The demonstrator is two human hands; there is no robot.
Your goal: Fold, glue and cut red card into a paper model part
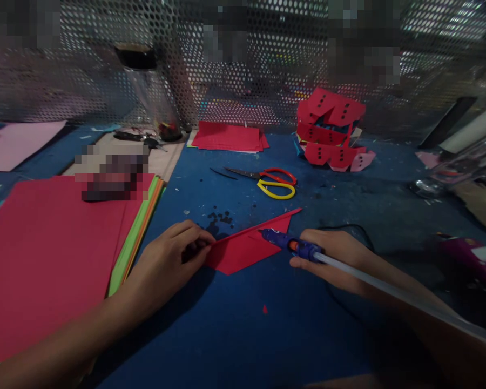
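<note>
A folded piece of red paper [238,254] lies on the blue table, its long upper edge turned up in a narrow strip. My left hand [176,248] pinches the left end of this paper between thumb and fingers. In my right hand [336,254] is a blue hot glue gun [281,239] with a long clear glue stick [372,283] running out of its back. The nozzle points left, over the paper near its folded strip; whether it touches cannot be told. Small black paper squares [222,217] are scattered just behind the paper.
Scissors [277,182] with red and yellow handles lie behind the paper. Red cut sheets [229,136] and a red paper construction [332,132] stand near the perforated metal screen [243,70]. Stacked coloured paper [56,259] fills the left; a glass bottle [156,97] stands behind it.
</note>
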